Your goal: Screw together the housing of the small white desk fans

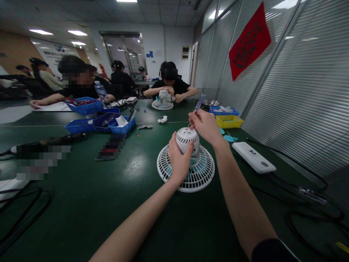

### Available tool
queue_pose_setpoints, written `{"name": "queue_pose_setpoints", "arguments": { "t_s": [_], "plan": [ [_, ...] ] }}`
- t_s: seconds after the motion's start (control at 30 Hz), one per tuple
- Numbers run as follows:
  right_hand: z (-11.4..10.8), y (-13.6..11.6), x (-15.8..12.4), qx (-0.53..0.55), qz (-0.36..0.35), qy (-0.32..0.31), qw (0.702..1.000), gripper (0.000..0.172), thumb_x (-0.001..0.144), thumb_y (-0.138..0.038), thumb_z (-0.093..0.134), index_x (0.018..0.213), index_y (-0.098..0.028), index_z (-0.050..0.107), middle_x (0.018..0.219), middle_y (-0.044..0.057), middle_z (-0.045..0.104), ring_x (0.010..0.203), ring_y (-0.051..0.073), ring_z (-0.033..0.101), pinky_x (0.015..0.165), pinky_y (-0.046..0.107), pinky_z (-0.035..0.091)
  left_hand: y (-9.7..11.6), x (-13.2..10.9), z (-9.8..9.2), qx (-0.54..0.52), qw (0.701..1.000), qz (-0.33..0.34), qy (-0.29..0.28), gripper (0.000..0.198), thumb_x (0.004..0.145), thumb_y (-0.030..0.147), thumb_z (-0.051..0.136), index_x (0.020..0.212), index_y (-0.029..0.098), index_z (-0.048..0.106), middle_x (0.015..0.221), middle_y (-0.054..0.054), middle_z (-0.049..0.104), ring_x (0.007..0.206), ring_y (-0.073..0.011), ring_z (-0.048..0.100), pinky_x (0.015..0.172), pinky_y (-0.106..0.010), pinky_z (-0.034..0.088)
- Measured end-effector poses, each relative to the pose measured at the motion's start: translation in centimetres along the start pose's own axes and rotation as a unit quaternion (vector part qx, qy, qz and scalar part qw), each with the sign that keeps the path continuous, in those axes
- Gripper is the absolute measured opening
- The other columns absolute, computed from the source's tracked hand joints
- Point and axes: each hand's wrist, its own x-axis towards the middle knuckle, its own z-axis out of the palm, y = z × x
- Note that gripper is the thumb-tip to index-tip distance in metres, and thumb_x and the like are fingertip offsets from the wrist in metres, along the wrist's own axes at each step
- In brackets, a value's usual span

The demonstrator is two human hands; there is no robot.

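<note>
A small white fan (205,174) lies face down on the green table, its round grille underneath and pale blue blades showing through the bars. Its rounded motor housing (188,136) points up. My left hand (180,156) is wrapped around the housing's near left side. Above the housing, my right hand (205,123) grips a screwdriver (200,101) with a clear purplish handle. The screwdriver is tilted, and its shaft runs down to the top of the housing; whether the tip sits in a screw is too small to tell.
Blue bins (124,125) with parts stand at the left, a phone (111,147) near them. To the right are a yellow tray (229,121), light blue pieces (229,138), a white power bank (253,157) and black cables (300,214). Across the table a person handles another fan (163,104).
</note>
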Motion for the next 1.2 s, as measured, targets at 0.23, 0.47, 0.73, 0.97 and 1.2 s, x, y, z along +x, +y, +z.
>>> {"name": "queue_pose_setpoints", "arguments": {
  "t_s": [0.23,0.47,0.73,0.97,1.2],
  "plan": [
    [0.2,0.2,0.0,-0.021,-0.016,-0.003,1.000,0.013,0.092,-0.024,0.058,0.079,-0.020,0.059,0.072,0.002,0.066,0.063,0.016,0.064,0.065,0.030,0.049,0.2,0.0,-0.1,0.000,1.000,-0.003,0.001,0.060,0.083,0.038,0.061,0.138,0.021,0.042,0.148,-0.016,0.049,0.142,-0.0287,0.042,0.120,-0.047,0.029],
    [0.3,-0.3,0.0,0.021,0.003,-0.015,1.000,0.012,0.088,-0.021,0.062,0.077,-0.020,0.057,0.075,0.002,0.066,0.062,0.014,0.062,0.058,0.027,0.048,0.1,0.0,0.0,0.001,1.000,-0.002,0.006,0.059,0.083,0.037,0.061,0.138,0.024,0.042,0.148,-0.014,0.050,0.142,-0.0282,0.043,0.120,-0.048,0.031],
    [0.6,0.3,0.1,0.069,0.009,0.006,0.998,0.015,0.083,-0.023,0.067,0.075,-0.019,0.055,0.071,0.001,0.066,0.057,0.012,0.060,0.050,0.024,0.046,0.1,-0.1,-0.1,0.003,1.000,-0.001,0.005,0.060,0.084,0.037,0.060,0.139,0.022,0.041,0.149,-0.015,0.049,0.142,-0.0289,0.042,0.120,-0.048,0.029],
    [0.6,0.7,0.4,0.067,0.016,0.016,0.997,0.011,0.082,-0.022,0.067,0.074,-0.017,0.061,0.074,0.004,0.071,0.051,0.010,0.060,0.053,0.025,0.048,-0.1,0.0,-0.1,0.007,1.000,-0.004,0.008,0.060,0.084,0.038,0.060,0.140,0.023,0.042,0.149,-0.014,0.049,0.143,-0.0287,0.042,0.120,-0.046,0.029],
    [0.3,0.2,0.3,0.072,0.016,-0.006,0.997,0.012,0.085,-0.016,0.060,0.073,-0.016,0.064,0.077,0.004,0.072,0.049,0.008,0.058,0.055,0.024,0.048,0.0,0.1,-0.2,-0.005,1.000,-0.003,-0.001,0.060,0.084,0.037,0.060,0.139,0.022,0.041,0.149,-0.015,0.048,0.143,-0.0289,0.041,0.121,-0.047,0.028]
  ]
}}
